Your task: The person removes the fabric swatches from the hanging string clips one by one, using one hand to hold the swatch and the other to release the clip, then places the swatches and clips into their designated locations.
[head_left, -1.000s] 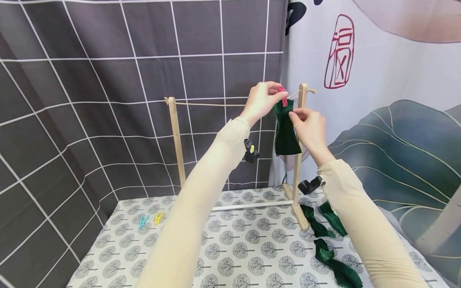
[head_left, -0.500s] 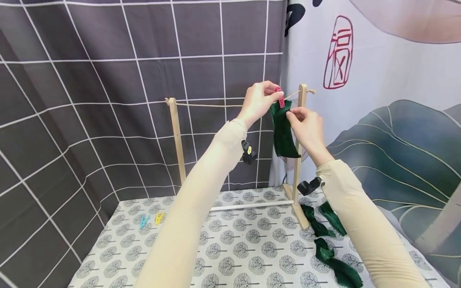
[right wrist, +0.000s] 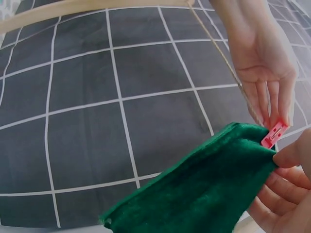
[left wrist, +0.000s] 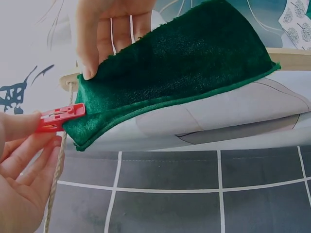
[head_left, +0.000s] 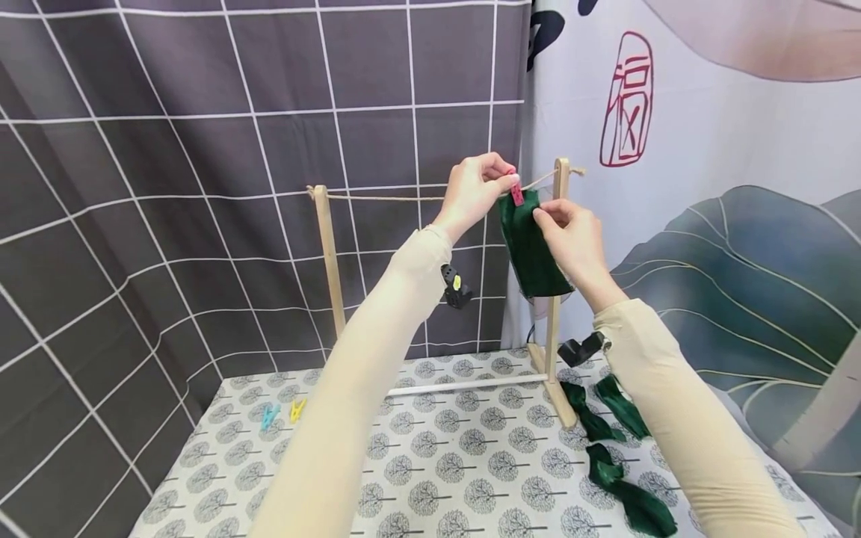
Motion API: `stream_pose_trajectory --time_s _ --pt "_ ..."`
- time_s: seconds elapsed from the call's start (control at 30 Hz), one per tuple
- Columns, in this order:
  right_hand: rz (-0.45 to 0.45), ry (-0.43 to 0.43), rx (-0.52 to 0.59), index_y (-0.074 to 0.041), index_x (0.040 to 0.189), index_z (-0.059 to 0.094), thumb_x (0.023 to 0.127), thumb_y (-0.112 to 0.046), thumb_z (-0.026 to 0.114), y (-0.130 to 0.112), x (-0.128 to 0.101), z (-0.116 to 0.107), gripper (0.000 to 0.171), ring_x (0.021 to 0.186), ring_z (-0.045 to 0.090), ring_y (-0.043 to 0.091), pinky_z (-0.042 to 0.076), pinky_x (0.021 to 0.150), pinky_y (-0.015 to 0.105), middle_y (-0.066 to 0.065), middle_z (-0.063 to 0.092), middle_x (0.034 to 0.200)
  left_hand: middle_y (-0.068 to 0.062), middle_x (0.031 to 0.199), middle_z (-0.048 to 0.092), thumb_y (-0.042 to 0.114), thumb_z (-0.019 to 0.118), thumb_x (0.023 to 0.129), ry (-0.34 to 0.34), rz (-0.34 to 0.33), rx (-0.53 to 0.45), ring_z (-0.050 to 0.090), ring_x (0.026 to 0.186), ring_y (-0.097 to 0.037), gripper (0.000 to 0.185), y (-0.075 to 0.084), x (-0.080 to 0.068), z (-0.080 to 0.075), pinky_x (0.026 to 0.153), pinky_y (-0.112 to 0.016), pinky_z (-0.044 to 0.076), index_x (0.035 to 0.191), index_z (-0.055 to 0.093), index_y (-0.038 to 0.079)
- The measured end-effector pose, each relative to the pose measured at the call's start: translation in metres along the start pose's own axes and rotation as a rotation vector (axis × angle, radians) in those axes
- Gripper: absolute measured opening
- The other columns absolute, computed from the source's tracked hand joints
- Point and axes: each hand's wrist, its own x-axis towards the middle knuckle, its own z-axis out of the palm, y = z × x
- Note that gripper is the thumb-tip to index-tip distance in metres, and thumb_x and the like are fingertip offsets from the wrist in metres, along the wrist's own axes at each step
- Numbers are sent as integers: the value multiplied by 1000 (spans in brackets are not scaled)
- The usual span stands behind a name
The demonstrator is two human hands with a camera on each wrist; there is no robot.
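Blue and yellow pegs: a blue peg (head_left: 268, 415) and a yellow peg (head_left: 297, 408) lie side by side on the tree-print counter (head_left: 464, 463), far left, well apart from both hands.
Rack: a wooden rack (head_left: 328, 254) stands at the back of the counter, two uprights joined below by a white bar, with a string (head_left: 383, 197) stretched between their tops.
Left hand: the left hand (head_left: 474, 190) is raised to the string near the right upright; thumb and fingertips (left wrist: 19, 127) pinch the tail of a red peg (head_left: 516, 194).
Red peg: its front end (left wrist: 60, 116) sits at the top corner of the green cloth, right by the string; whether it has closed on the cloth I cannot tell.
Green cloth: the green cloth (head_left: 531, 243) hangs down from the string, just left of the right upright, between the two hands.
Right hand: the right hand (head_left: 572, 235) grasps the cloth's upper edge, fingers (right wrist: 286, 187) curled round it close beside the peg.
Other cloths: more green cloths (head_left: 615, 456) lie crumpled on the counter by the foot of the right upright.
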Motion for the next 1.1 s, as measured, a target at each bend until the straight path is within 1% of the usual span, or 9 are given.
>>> stream_pose_trajectory --time_s 0.07,0.17,0.3,0.37,0.47,0.6,0.8,1.0,1.1 --pt "-1 -8 4 1 117 69 103 -29 58 -1 -2 0 35 93 62 28 47 79 27 21 71 108 -6 93 76 13 73 94 13 10 -22 70 82 -12 10 0 -2 -2 75 -18 51 99 75 4" --pt "-5 -20 10 1 118 69 103 -28 58 -1 -5 -1 35 92 63 28 48 76 20 21 70 108 -6 93 76 13 73 94 26 7 -65 71 82 -12 10 0 -4 -4 75 -18 53 98 75 4" --pt "-18 -28 11 2 117 68 103 -27 58 2 -9 -2 34 89 63 26 48 71 12 21 70 106 -6 95 77 13 74 93 63 13 -99 71 84 -12 10 1 -7 -10 74 -19 51 98 75 4" --pt "-27 -34 2 2 116 68 103 -27 57 2 -12 -4 34 89 62 25 48 72 13 20 70 106 -6 97 77 13 75 92 87 16 -110 71 86 -12 11 1 -7 -14 73 -21 49 98 75 4" --pt "-50 -42 -16 2 117 68 104 -29 57 1 -15 -7 35 90 61 25 48 75 18 20 70 106 -7 98 77 13 76 92 119 12 -143 71 87 -12 11 2 -8 -22 72 -21 48 97 75 3" --pt "-78 -43 -32 1 118 69 103 -31 57 -3 -16 -12 37 90 61 26 46 78 24 20 70 106 -7 96 77 12 76 91 140 4 -172 71 86 -12 11 2 -10 -33 72 -22 46 97 75 3" --pt "-78 -70 -32 2 117 67 104 -31 56 -5 -21 -14 37 88 59 22 44 76 23 20 70 105 -8 94 76 13 76 91 119 -14 -199 70 86 -12 13 0 -18 -47 74 -22 46 99 74 3" --pt "-60 -100 -7 3 119 64 105 -32 53 -5 -27 -18 39 87 56 15 42 78 21 21 69 107 -6 94 76 16 76 92 83 -27 -197 70 87 -12 15 3 -30 -60 78 -23 51 102 74 5" --pt "-59 -107 0 3 119 64 105 -33 52 -5 -29 -21 40 87 56 13 42 77 21 21 68 108 -7 96 76 17 75 92 68 -26 -207 70 89 -14 18 5 -35 -68 81 -24 53 105 73 5"
